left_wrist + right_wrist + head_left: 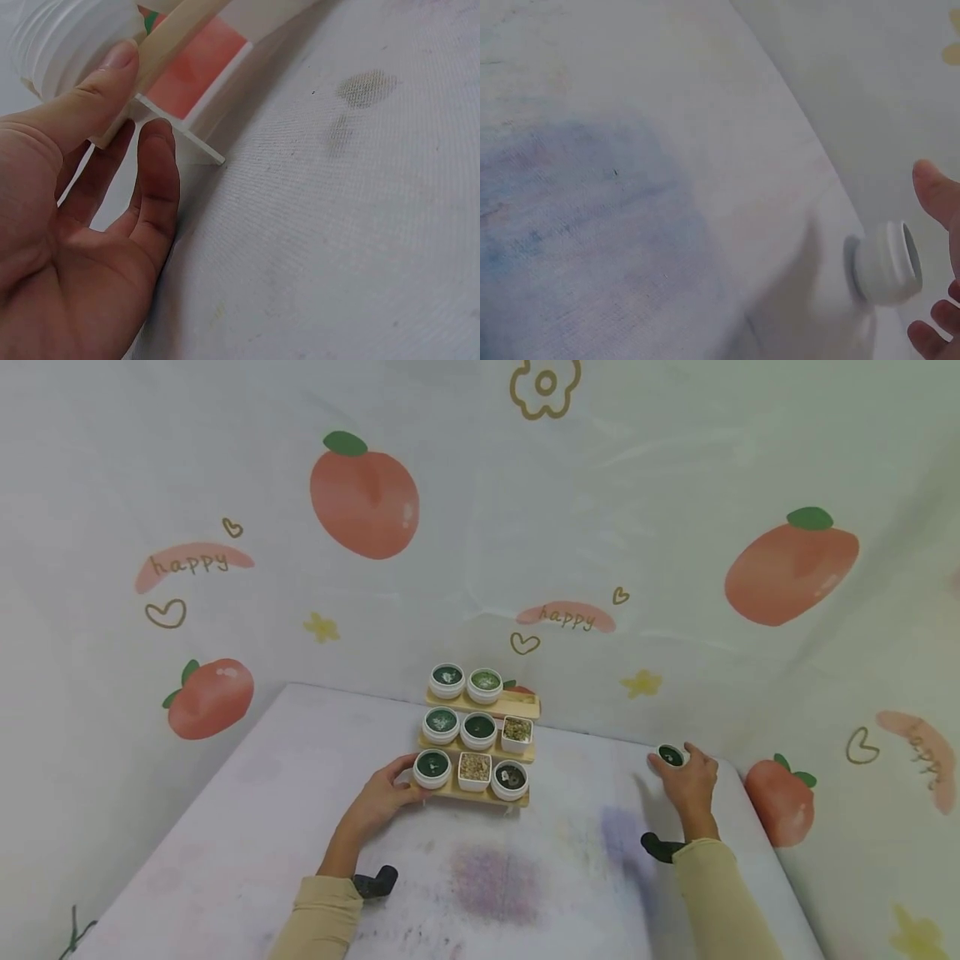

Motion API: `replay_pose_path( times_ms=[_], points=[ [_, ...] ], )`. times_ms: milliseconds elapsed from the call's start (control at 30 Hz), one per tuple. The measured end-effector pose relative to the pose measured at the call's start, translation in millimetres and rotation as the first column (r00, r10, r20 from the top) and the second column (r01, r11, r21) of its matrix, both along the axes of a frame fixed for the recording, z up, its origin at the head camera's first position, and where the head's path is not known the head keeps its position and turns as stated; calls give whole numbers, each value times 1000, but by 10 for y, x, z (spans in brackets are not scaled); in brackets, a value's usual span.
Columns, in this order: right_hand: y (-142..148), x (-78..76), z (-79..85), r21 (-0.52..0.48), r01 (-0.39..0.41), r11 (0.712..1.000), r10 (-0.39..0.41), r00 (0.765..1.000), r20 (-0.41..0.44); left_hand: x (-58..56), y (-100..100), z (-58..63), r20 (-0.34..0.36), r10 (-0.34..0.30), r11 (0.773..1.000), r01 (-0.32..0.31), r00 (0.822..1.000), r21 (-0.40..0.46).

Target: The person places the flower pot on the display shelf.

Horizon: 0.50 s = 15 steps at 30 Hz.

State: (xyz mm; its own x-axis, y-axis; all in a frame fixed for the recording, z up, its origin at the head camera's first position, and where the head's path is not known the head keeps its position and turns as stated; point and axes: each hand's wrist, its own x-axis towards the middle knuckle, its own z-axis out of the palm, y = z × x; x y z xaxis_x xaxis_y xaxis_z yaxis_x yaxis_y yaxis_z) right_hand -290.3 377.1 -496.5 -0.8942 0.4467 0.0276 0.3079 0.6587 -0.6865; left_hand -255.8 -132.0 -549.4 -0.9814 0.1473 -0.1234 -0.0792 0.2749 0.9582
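A three-tier wooden stand (521,702) holds several small white pots, some round with dark green tops, some square with a grainy tan top. My left hand (378,797) grips the left end of its lowest tier. In the left wrist view the thumb lies along the wooden board beside a ribbed white pot (79,45), with fingers curled behind and below. Far to the right, my right hand (692,783) spreads around a separate round white pot (671,756). In the right wrist view, thumb and fingers stand apart from this pot (885,262), which sits on the table.
The table (570,877) has a pale cloth with purple stains. A white backdrop (465,485) printed with fruit and hearts rises behind it and at the sides. The top tier has a bare stretch at its right end. Dark straps (375,882) are on both wrists.
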Motion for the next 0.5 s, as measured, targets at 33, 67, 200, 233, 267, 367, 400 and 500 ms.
replay_pose_path(
  times_ms=[33, 67, 200, 233, 267, 367, 400, 500],
  points=[
    [17, -3, -13, -2, 6, 1000, -6, 1000, 8, 1, 1, -3, -4, -4, 1000, 4, 1000, -7],
    [29, -3, -26, -5, 10, 1000, -10, 1000, 11, 3, 1, -3, -4, -2, 1000, 2, 1000, -10],
    [75, -6, -95, -23, 22, 999, -22, 999, 26, 1, -4, -4, -12, -14, 1000, 14, 1000, -3],
    [84, -8, -111, -29, 24, 999, -24, 999, 29, 2, -6, -3, -18, -17, 1000, 16, 1000, -7],
    [89, -9, -125, -33, 26, 999, -25, 999, 32, 2, -8, -3, -18, -17, 1000, 17, 1000, -7],
    [109, -29, -173, -38, 30, 999, -28, 999, 43, 2, -6, -4, -19, -20, 1000, 19, 1000, -19],
    [113, -42, -188, -35, 28, 999, -26, 998, 49, 1, -3, -5, -17, -12, 1000, 12, 1000, -25],
    [118, -80, -224, -27, 20, 999, -18, 998, 55, -3, 7, -7, -18, -11, 1000, 10, 1000, -25]
  ],
)
